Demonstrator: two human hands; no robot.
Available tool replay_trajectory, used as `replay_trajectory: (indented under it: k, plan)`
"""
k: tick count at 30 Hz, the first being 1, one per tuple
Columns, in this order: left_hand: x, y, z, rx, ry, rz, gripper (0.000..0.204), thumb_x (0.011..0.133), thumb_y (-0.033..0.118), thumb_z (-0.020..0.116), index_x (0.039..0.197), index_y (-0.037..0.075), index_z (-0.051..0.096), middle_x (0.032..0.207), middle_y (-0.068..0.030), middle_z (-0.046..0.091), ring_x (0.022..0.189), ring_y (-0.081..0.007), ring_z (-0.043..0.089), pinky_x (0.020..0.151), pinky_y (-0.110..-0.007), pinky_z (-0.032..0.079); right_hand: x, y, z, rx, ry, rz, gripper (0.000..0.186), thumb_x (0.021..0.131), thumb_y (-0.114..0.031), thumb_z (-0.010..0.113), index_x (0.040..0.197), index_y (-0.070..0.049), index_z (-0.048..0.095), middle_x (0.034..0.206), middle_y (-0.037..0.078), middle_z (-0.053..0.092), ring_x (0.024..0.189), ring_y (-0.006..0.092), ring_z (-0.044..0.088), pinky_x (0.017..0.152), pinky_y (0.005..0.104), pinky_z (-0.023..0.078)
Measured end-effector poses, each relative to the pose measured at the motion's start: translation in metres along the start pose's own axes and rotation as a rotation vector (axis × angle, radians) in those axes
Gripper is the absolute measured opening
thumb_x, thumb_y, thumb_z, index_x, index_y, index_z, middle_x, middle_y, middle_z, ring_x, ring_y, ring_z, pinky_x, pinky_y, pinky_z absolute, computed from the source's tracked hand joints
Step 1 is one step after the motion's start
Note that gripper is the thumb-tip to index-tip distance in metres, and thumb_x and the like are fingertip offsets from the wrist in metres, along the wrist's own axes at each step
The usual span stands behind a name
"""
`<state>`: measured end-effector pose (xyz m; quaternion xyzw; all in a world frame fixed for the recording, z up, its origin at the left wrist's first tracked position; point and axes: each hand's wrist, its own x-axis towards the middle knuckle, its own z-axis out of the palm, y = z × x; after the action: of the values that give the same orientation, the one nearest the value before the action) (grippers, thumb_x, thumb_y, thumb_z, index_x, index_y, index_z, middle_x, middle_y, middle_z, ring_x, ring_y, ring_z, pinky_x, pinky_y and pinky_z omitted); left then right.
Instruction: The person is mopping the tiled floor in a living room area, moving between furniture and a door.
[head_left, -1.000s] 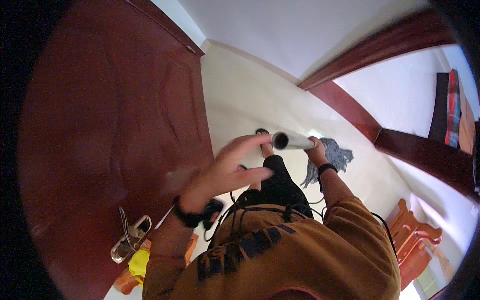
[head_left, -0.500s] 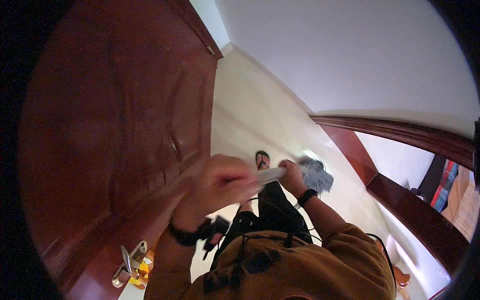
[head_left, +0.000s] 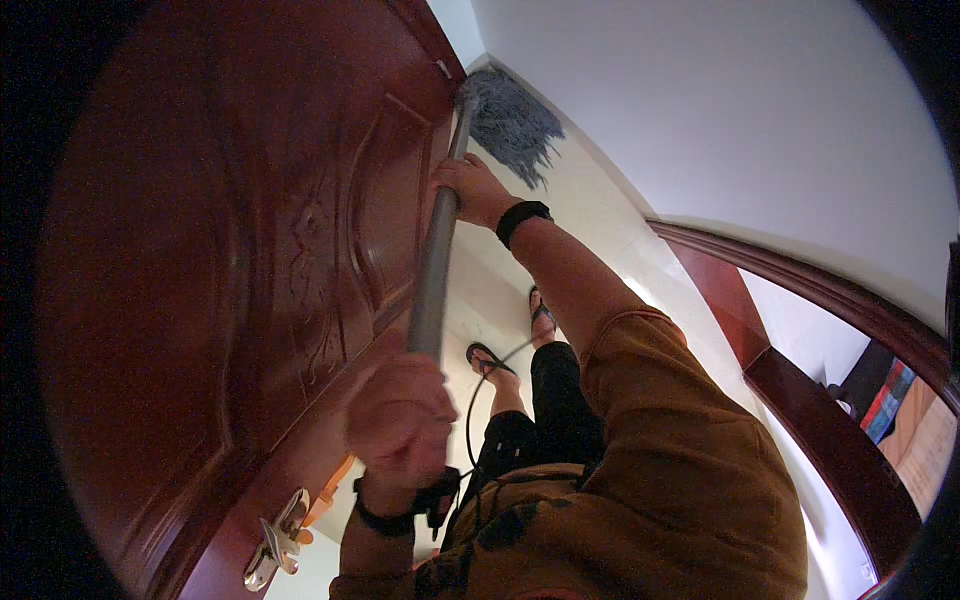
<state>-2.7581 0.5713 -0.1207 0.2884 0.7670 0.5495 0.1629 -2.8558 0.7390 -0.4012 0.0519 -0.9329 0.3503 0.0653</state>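
Note:
A mop with a grey handle (head_left: 433, 265) and a shaggy grey-blue head (head_left: 513, 122) is held in both hands. My left hand (head_left: 402, 415), slightly blurred, is closed round the near end of the handle. Further up, my right hand (head_left: 470, 188) grips the handle a short way below the mop head. The head lies on the pale floor at the far corner, where the dark red door meets the white wall. My right arm is stretched forward, a black band at its wrist.
A carved dark red door (head_left: 290, 230) with a metal handle (head_left: 278, 540) stands close on my left. The white wall (head_left: 720, 110) runs along the right. A dark wooden frame (head_left: 800, 268) opens at the right. My sandalled feet (head_left: 492, 360) stand on the tiled floor (head_left: 590, 215).
The mop head has gone from beside my feet to the far corner by the door. Both hands shifted: the right reached forward and left, the left dropped lower and nearer.

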Motion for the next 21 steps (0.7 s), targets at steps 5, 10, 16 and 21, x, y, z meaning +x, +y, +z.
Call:
replay_trajectory:
  k: [5, 10, 16, 21]
  plan:
    - [0.001, 0.027, -0.02, 0.073, 0.005, 0.162, 0.011, 0.068, 0.009, 0.061, 0.058, 0.006, 0.056, 0.062, -0.0071, 0.059, 0.057, -0.023, 0.059, 0.056, -0.037, 0.05, -0.022, -0.029, -0.017, 0.316, 0.101, 0.006, 0.027, 0.055, -0.007, 0.068, 0.08, -0.013, 0.058, 0.084, 0.007, 0.058, 0.086, 0.0285, 0.054, 0.08, 0.0391, 0.04]
    - [0.021, 0.021, -0.076, -0.38, -0.421, 0.228, 0.022, 0.076, 0.02, 0.058, 0.059, 0.008, 0.054, 0.06, -0.0068, 0.059, 0.054, -0.0209, 0.059, 0.052, -0.034, 0.047, -0.079, -0.072, -0.036, 0.262, -0.01, 0.145, 0.028, 0.049, -0.01, 0.068, 0.074, -0.011, 0.057, 0.078, 0.007, 0.057, 0.079, 0.0299, 0.054, 0.074, 0.0373, 0.04]
    - [0.007, 0.019, -0.032, -0.807, -0.477, 0.043, 0.027, 0.084, 0.02, 0.05, 0.06, 0.009, 0.052, 0.06, -0.0062, 0.057, 0.055, -0.0191, 0.056, 0.054, -0.033, 0.045, -0.211, -0.066, -0.035, 0.21, 0.022, 0.317, 0.027, 0.048, -0.011, 0.067, 0.072, -0.009, 0.055, 0.074, 0.009, 0.055, 0.076, 0.0317, 0.052, 0.068, 0.0393, 0.04]
    - [-0.015, 0.001, 0.04, -0.519, -0.277, -0.356, 0.025, 0.083, 0.011, 0.05, 0.06, 0.002, 0.048, 0.057, -0.0057, 0.051, 0.048, -0.0126, 0.047, 0.046, -0.026, 0.038, -0.304, -0.055, -0.059, 0.176, -0.027, 0.534, 0.017, 0.053, -0.013, 0.066, 0.064, -0.007, 0.054, 0.071, 0.012, 0.057, 0.071, 0.0336, 0.053, 0.065, 0.0408, 0.041]
